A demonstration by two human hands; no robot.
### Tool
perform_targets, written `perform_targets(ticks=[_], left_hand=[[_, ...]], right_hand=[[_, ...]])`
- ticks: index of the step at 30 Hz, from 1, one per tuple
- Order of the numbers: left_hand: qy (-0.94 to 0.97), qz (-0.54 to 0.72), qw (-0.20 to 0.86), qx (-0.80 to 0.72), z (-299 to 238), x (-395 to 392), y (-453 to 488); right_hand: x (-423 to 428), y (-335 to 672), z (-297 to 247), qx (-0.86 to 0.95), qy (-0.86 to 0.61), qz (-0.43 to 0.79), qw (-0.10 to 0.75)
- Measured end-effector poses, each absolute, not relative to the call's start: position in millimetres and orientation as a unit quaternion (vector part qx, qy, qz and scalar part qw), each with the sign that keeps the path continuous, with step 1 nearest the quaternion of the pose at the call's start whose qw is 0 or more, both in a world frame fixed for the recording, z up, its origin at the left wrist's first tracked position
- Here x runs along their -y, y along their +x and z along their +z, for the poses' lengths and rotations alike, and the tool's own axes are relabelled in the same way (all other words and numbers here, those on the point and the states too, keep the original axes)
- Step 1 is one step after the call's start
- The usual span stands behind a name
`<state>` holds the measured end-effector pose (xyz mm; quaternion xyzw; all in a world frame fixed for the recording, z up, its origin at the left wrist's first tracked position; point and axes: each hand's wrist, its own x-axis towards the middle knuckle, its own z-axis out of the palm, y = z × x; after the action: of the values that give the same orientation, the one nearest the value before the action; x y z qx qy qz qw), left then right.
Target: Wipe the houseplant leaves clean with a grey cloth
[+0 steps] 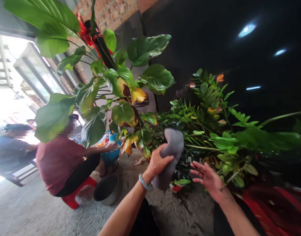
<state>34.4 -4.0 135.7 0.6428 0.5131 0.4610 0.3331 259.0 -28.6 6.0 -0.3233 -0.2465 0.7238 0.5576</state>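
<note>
Bare hands reach up from the bottom edge of the head view, the only view. The person's left hand (157,165), with a pale bracelet (144,183) at the wrist, is closed around a soft gray cloth (173,144), thumb across its front; the cloth stands out above and below the grip. To its right, the person's right hand (209,182) is open and holds nothing, its fingers apart and slightly bent, near the leaves but apart from the cloth.

The gray cloth is near the middle of the view, in front of the greenery. Up and to the left rises a tall plant (124,113) with broad green leaves, several of them yellowed or browned at the edges, and a red ribbon (83,31) near its top. Right of the cloth spreads a bushy plant (210,95) with many small leaflets, against a dark, glossy wall (177,49) that reflects lights.

At left, a person in a dull red shirt (58,164) sits on a red stool (76,193), one arm stretched toward a blue object (109,157) partly hidden by leaves. Farther left sits another person in blue-gray (10,147). A dark gray basin (114,190) rests on the rough floor (182,216) beside the stool. Something red and shiny (273,209) fills the lower right corner.
</note>
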Motion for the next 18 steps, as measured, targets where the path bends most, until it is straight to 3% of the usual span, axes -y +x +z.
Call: perform_targets(ticks=[3,5,10,13,15,18], left_hand=[[0.701,0.286,0.421,-0.5,119.3,31.2,18.5],[0.713,0.269,0.445,-0.47,131.6,38.9,10.2],[0.655,0.501,0.36,-0.437,183.9,3.2,22.8],[0.624,0.558,0.328,-0.438,177.3,-15.8,39.6],[0.644,0.509,0.34,-0.458,155.5,-10.3,43.4],[0.711,0.324,0.4,-0.479,124.1,17.6,33.0]], right_hand=[[27.7,263.5,2.5,0.232,-0.335,0.728,0.551],[27.8,265.8,1.5,0.224,-0.337,0.728,0.553],[29.1,263.2,5.0,0.228,-0.319,0.736,0.552],[28.6,260.6,5.7,0.239,-0.31,0.738,0.55],[27.2,260.9,3.5,0.231,-0.317,0.741,0.545],[24.9,263.4,-2.2,0.197,-0.354,0.739,0.539]])
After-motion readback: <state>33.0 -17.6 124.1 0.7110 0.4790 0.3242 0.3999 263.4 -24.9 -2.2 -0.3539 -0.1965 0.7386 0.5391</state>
